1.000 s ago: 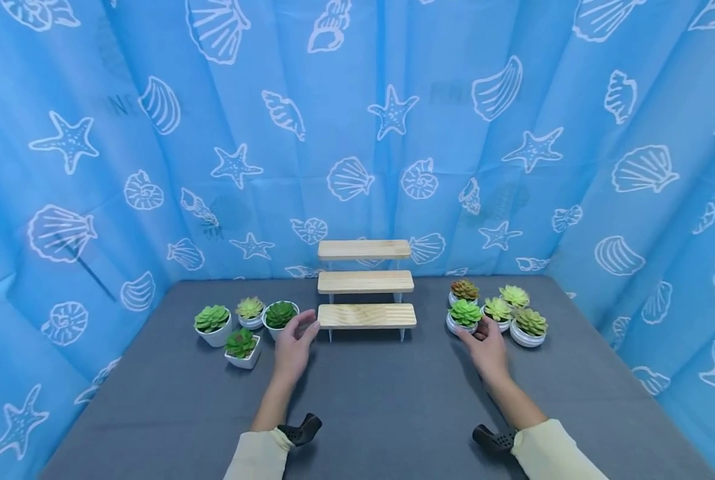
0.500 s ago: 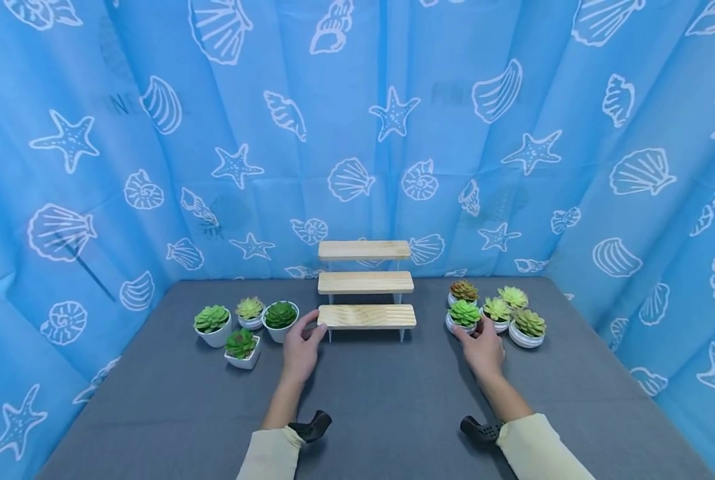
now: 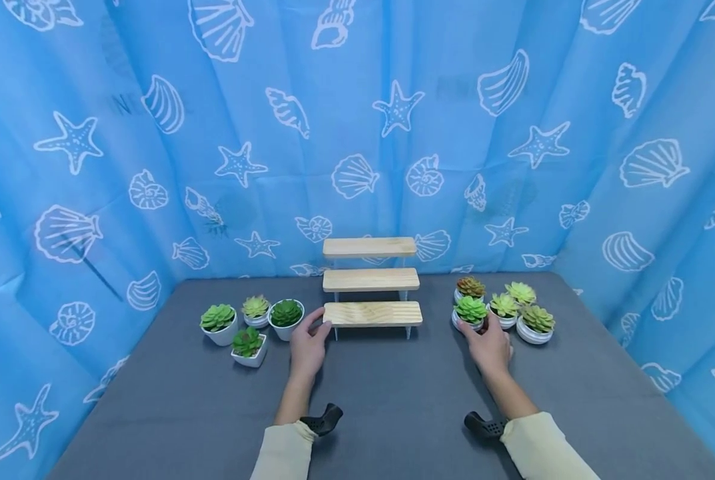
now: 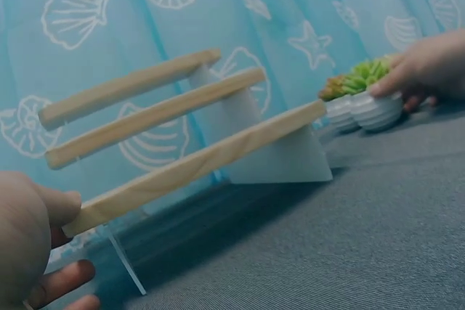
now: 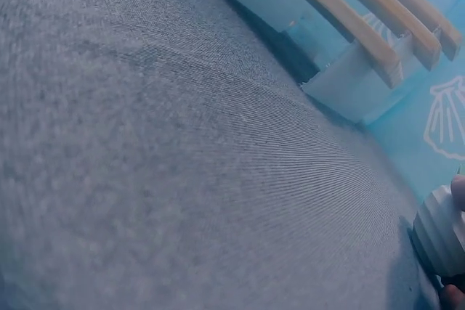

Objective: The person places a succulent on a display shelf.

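Note:
A three-tier wooden display stand (image 3: 372,314) with clear supports is at the back middle of the table. My left hand (image 3: 308,347) pinches the left end of its lowest board; in the left wrist view the thumb (image 4: 62,205) lies against the board's end, other fingers below it. My right hand (image 3: 488,348) holds a bright green potted succulent (image 3: 470,309) in a ribbed white pot, thumb on the near side and the other fingers partly hidden. At the right wrist view's edge, this white pot (image 5: 438,234) shows close to the grey cloth, with fingertips on it.
Several potted succulents stand right of the stand, including a reddish-brown one (image 3: 470,287) and a yellow-green one (image 3: 535,320). More sit on the left, among them a dark green one (image 3: 286,313) beside my left hand. A blue seashell curtain (image 3: 357,133) hangs behind the table.
My left hand has moved right, from beside the dark green succulent to the lowest board's left end, and taken hold there. My right hand stays at the bright green succulent.

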A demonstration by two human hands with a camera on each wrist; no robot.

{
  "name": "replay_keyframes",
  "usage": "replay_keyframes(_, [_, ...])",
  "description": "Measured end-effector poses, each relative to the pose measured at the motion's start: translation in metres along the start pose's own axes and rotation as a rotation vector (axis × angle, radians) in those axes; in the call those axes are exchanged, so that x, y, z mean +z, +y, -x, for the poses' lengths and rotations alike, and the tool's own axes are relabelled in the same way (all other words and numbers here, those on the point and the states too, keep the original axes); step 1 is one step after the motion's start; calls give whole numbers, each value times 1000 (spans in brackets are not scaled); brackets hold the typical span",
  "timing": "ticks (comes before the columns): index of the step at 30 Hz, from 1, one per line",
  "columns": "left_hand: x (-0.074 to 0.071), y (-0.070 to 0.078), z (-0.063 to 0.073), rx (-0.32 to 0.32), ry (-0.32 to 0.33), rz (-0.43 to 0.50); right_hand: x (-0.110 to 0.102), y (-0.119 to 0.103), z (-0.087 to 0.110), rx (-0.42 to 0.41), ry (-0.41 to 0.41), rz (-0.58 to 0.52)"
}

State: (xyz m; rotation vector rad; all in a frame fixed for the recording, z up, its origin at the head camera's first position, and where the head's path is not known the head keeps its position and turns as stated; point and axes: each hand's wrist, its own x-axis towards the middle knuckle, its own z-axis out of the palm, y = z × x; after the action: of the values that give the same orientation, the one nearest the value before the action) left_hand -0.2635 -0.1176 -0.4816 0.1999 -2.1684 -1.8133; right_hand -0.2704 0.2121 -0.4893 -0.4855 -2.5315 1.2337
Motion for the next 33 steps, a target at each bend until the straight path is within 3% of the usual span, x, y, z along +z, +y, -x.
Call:
replay_keyframes(15, [-4, -3, -9, -34, -25, -58, 0, -1, 10, -97, 1, 20])
replay_keyframes(25, [-5, -2, -9, 0, -27, -92, 7, -17, 11, -48, -45, -107])
replay_keyframes(33, [-4, -1, -8, -32, -29, -101, 11, -34, 4, -48, -41, -130])
